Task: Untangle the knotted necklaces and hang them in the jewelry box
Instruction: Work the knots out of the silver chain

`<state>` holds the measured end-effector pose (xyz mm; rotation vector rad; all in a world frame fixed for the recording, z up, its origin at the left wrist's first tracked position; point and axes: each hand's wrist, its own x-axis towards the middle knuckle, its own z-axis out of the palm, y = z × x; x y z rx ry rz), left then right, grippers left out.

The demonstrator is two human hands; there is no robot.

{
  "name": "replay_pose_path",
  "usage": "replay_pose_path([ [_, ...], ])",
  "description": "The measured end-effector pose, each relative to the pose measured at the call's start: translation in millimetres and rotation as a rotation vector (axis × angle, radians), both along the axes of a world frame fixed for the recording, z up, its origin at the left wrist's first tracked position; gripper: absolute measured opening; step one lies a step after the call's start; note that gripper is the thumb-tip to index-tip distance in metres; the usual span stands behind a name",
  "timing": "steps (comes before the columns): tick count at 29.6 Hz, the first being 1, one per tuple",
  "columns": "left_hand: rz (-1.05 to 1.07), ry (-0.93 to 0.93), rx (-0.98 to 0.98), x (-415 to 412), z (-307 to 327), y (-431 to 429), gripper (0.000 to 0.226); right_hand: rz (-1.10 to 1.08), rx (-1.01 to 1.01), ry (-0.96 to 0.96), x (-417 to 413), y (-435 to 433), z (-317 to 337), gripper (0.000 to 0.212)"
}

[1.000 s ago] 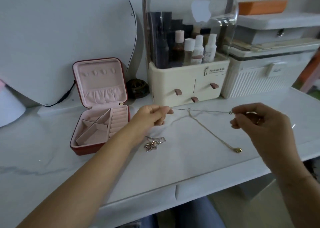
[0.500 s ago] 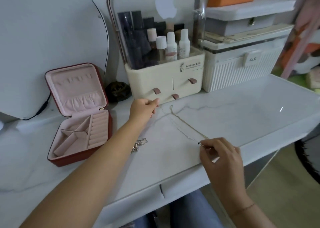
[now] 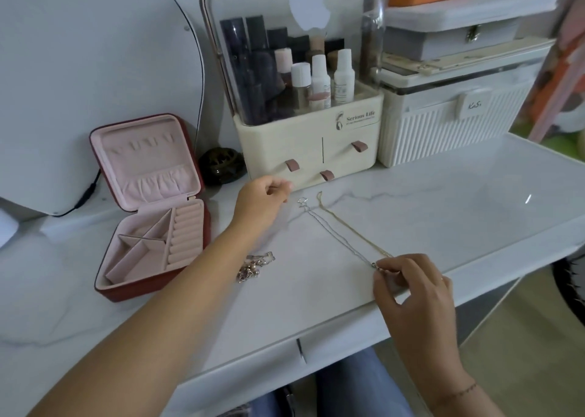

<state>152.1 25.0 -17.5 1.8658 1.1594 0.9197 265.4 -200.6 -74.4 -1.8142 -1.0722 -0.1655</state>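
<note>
Two thin necklaces lie stretched side by side on the white marble table: a silver chain and a gold chain. My right hand pinches their near ends by the table's front edge. Their far ends rest on the table in front of the cosmetics organiser. My left hand hovers just left of those far ends, fingers loosely curled, with nothing visible in it. A small tangled heap of pinkish-silver jewellery lies beside my left forearm. The red jewelry box stands open at the left, its pink lid upright.
A cream cosmetics organiser with a clear dome stands at the back. A ribbed white case sits to its right, stacked with boxes. A round mirror leans at the back left. A dark round ornament sits beside the jewelry box.
The chains went from being held taut in the air between both hands to lying on the table. My right hand came down to the front edge; my left hand let go.
</note>
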Motion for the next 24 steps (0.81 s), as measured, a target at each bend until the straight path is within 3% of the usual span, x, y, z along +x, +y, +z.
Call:
replay_pose_path([
  [6,-0.09,-0.042,0.077,-58.4,32.2,-15.2,0.025,0.029,0.025,-0.044,-13.7,8.3,10.4,0.019],
  [12,0.003,-0.04,0.132,-111.7,18.8,-6.8,0.02,0.609,-0.195,-0.118,-55.6,71.3,43.3,0.022],
  [15,0.045,-0.084,0.109,-125.0,6.1,-7.8,0.022,0.767,-0.297,-0.243,-70.3,99.8,42.3,0.03],
  [20,0.101,-0.178,0.081,-126.6,6.6,-9.4,0.026,0.767,-0.353,-0.318,-77.6,111.8,34.5,0.015],
  [24,0.076,-0.175,0.123,-127.8,4.2,-11.1,0.025,0.67,-0.335,-0.351,-83.2,117.7,34.2,0.022],
])
